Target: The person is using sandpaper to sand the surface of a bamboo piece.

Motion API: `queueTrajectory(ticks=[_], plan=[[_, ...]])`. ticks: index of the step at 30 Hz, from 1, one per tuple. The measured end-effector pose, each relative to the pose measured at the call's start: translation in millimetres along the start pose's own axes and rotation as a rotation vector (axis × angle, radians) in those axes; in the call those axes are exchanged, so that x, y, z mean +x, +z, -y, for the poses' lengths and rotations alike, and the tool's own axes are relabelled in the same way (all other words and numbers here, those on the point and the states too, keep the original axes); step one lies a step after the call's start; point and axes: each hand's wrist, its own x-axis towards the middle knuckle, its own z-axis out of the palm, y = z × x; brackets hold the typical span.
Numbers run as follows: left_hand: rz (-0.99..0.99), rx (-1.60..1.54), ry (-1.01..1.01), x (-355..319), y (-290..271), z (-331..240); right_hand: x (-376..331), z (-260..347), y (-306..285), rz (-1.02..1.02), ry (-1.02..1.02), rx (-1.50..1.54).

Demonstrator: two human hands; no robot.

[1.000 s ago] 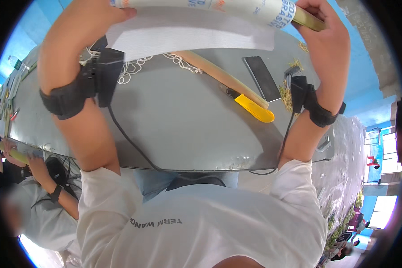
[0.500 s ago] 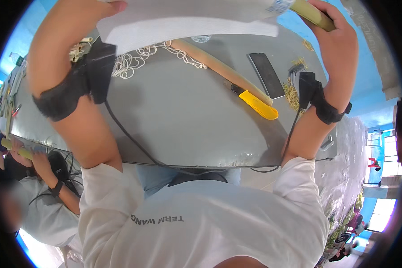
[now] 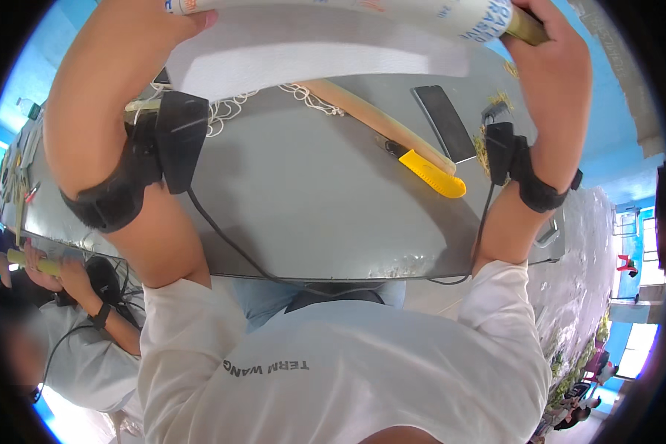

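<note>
Both arms raised toward top of frame, gripping a printed roll [image 3: 362, 9] w/ a white sheet [image 3: 311, 52] hanging from it, across top centre.

Left hand [image 3: 181, 15] at upper left, mostly cut by frame edge; thumb seen pressed on roll's left end, other fingers out of sight, so can't tell full grip. Right hand [image 3: 551, 37] at upper right, fingers wrapped & clamped round a yellowish-green core end [image 3: 525, 28] sticking out of roll's right end.

Black wrist straps on both forearms, each w/ a small black box; thin cables running down toward bottom centre.

Below the sheet, grey table [image 3: 311, 214] fills centre. On it: long wooden stick [image 3: 377, 122] lying diagonally, upper centre to centre right; yellow utility knife [image 3: 429, 172] just beside stick's lower end, right of centre; dark phone [image 3: 444, 122] flat, upper right, near the knife but apart; white string [image 3: 303, 95] looped under sheet's lower edge, upper centre.

Lower half of frame: own white T-shirt. Lower left: another person in white sleeve, hand [image 3: 41, 259] closed on a yellowish-green tube [image 3: 33, 264], black wristband.
</note>
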Motion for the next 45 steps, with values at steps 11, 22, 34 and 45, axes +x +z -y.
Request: queueTrajectory(ticks=[11, 22, 34, 45], plan=[[0.036, -0.007, 0.121, 11.0, 5.4, 28.6, 9.6, 28.8, -12.7, -0.005, 0.073, -0.052], [0.015, 0.034, 0.050, 7.9, -4.1, 32.5, 3.6, 10.0, -11.2, 0.036, 0.025, -0.011], [-0.067, 0.072, 0.134, 14.7, 3.3, 29.6, 11.7, -3.1, -10.8, 0.057, 0.033, -0.005], [-0.028, 0.030, 0.077, 19.0, -2.4, 49.6, 4.2, -9.8, -6.3, 0.036, 0.026, -0.071]])
